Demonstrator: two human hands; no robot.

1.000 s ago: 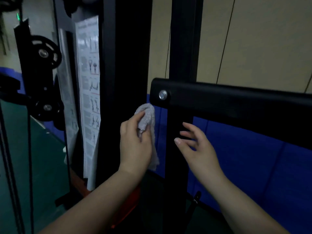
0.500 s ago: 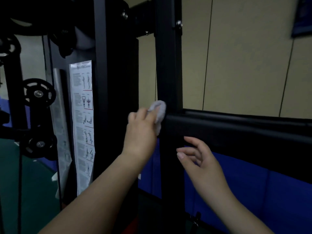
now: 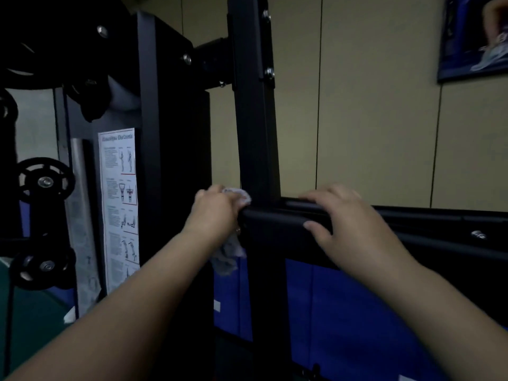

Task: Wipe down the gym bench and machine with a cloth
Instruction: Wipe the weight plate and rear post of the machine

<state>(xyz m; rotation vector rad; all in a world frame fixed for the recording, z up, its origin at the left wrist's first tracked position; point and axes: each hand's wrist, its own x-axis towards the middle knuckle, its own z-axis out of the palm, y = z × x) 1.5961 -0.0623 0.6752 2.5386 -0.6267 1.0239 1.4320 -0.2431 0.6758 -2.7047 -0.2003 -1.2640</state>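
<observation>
head cam | faces fwd, approx level | close to machine frame (image 3: 255,133) | dim, edges unclear

The scene was dim throughout, with no lamp in view; the tan wall (image 3: 371,119) took the most light, soft and even, darkening toward its right side; the black machine frame (image 3: 255,119) sank into near-solid shadow, its bolts catching small glints; the right hand (image 3: 346,224) was smeared by motion blur, the cloth (image 3: 233,215) soft and grainy; straight uprights leaned and bowed toward the edges from the wide lens.
</observation>
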